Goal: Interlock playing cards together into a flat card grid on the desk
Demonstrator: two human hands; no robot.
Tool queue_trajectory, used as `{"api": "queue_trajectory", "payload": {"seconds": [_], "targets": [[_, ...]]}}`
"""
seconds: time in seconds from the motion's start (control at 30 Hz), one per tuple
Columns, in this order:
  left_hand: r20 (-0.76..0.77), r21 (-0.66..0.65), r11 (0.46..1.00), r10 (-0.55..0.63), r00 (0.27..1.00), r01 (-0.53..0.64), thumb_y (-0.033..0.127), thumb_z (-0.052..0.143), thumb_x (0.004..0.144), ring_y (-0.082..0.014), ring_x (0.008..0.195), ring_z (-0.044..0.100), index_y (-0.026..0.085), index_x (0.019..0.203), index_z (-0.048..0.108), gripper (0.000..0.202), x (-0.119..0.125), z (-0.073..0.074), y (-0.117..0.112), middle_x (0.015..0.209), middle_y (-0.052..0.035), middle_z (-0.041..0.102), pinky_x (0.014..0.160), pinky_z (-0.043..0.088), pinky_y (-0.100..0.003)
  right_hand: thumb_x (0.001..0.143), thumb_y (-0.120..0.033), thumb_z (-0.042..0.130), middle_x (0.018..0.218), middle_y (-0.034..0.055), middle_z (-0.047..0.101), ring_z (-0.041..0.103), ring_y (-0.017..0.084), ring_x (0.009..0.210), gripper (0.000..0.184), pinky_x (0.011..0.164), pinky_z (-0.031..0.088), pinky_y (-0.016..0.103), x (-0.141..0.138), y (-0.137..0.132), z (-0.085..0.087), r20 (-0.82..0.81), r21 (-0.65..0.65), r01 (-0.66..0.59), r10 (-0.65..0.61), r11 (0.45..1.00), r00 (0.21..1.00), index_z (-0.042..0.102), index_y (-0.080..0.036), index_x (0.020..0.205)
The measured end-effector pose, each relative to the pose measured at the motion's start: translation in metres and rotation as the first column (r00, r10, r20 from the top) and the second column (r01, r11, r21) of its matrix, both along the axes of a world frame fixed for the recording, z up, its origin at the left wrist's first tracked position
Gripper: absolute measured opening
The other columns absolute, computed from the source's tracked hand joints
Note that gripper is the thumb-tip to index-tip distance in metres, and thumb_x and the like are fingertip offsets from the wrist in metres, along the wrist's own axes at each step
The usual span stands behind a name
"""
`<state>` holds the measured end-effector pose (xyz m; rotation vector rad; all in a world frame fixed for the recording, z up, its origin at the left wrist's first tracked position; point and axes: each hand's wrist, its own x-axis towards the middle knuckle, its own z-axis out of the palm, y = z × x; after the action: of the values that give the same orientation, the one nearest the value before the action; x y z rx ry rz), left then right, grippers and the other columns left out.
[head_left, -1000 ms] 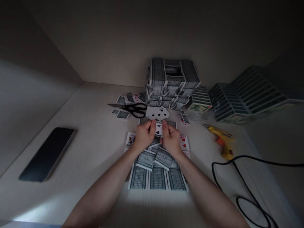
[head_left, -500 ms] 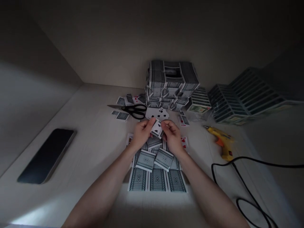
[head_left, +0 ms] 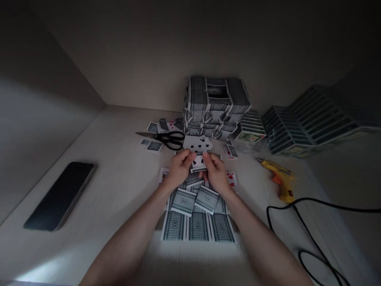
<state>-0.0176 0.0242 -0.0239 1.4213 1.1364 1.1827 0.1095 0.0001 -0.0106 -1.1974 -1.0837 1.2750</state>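
Observation:
Between my left hand point(head_left: 179, 167) and my right hand point(head_left: 216, 171) is a playing card point(head_left: 198, 161) with black spades facing up. Both thumbs press on it, and its near and far edges look folded over. Below the hands, folded cards point(head_left: 183, 201) lie back side up on a sheet of cards point(head_left: 198, 227) set side by side. White cards with black pips point(head_left: 196, 143) lie just beyond my fingertips. Red-heart cards point(head_left: 231, 178) stick out by my right wrist. My fingers under the held card are partly hidden.
A box built of cards point(head_left: 217, 107) stands at the back. Black-handled scissors point(head_left: 169, 139) lie left of it among card pieces point(head_left: 154, 147). To the right are striped stacks point(head_left: 282, 131) and a yellow glue gun point(head_left: 279, 178) with a black cable point(head_left: 309, 234). A phone point(head_left: 59, 196) lies left.
The held card has turned from a slant to nearly square with me, its folded near edge now showing. My thumbs have moved onto its face.

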Motion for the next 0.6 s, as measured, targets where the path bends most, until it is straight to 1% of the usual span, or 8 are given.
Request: {"api": "queue_trajectory", "payload": {"seconds": [0.1,0.2,0.27,0.37,0.47,0.6], "targets": [[0.031,-0.005,1.0,-0.004,1.0,0.004,0.052,0.052,0.08,-0.0087,0.053,0.031,0.018,0.058,0.038,0.043,0.0004,0.0036,-0.0002,0.055,0.005,0.032,0.049,0.027,-0.022,0.076,-0.059,0.054,0.045,-0.0081,0.036,0.033,0.005,0.035,0.044,0.03,0.026,0.019,-0.002,-0.001,0.0012,0.038,-0.014,0.033,-0.032,0.999,0.999,0.045,-0.02,0.059],[0.072,-0.018,0.998,0.061,0.996,-0.06,0.053,0.054,0.078,-0.0085,0.053,0.03,0.018,0.056,0.038,0.045,0.0008,0.0086,0.0007,0.054,0.005,0.031,0.049,0.027,-0.022,0.076,-0.058,0.055,0.048,-0.0082,0.035,0.036,0.005,0.037,0.043,0.032,0.03,0.017,-0.0035,-0.0007,-0.0023,0.034,-0.015,0.031,-0.03,0.999,0.999,0.045,-0.02,0.061],[0.074,-0.009,0.995,0.105,0.992,-0.104,0.054,0.054,0.078,-0.0085,0.053,0.03,0.018,0.056,0.038,0.045,0.0008,0.0103,0.0012,0.054,0.0048,0.031,0.049,0.027,-0.022,0.078,-0.058,0.053,0.046,-0.0089,0.037,0.037,0.005,0.035,0.041,0.032,0.028,0.017,-0.0041,-0.0007,-0.005,0.035,-0.013,0.013,-0.012,1.0,0.999,0.045,-0.02,0.063],[0.065,0.016,0.994,0.11,0.992,-0.112,0.053,0.052,0.08,-0.0089,0.054,0.032,0.018,0.058,0.04,0.043,0.0013,0.009,0.0006,0.056,0.0044,0.033,0.049,0.028,-0.022,0.081,-0.058,0.05,0.041,-0.01,0.041,0.035,0.005,0.029,0.038,0.029,0.022,0.017,-0.0043,-0.0019,-0.0054,0.053,-0.021,-0.018,0.019,1.0,0.998,0.044,-0.022,0.068],[0.006,0.032,0.992,0.123,0.992,-0.123,0.051,0.048,0.083,-0.0088,0.053,0.035,0.018,0.062,0.043,0.04,0.0027,0.0058,-0.0014,0.056,0.0046,0.036,0.049,0.028,-0.022,0.082,-0.057,0.049,0.039,-0.0099,0.044,0.035,0.006,0.027,0.037,0.028,0.022,0.018,-0.0044,-0.0031,-0.003,0.086,-0.012,-0.04,0.041,0.999,0.995,0.042,-0.023,0.069],[-0.127,0.106,0.977,0.197,0.972,-0.185,0.048,0.043,0.086,-0.0084,0.049,0.037,0.017,0.057,0.044,0.043,0.0048,0.0058,-0.005,0.049,0.0046,0.039,0.049,0.028,-0.023,0.08,-0.056,0.051,0.041,-0.0106,0.036,0.032,0.006,0.028,0.037,0.029,0.022,0.019,-0.006,-0.0026,-0.0029,0.082,0.007,0.0,-0.001,1.0,0.997,0.042,-0.023,0.067]]}}
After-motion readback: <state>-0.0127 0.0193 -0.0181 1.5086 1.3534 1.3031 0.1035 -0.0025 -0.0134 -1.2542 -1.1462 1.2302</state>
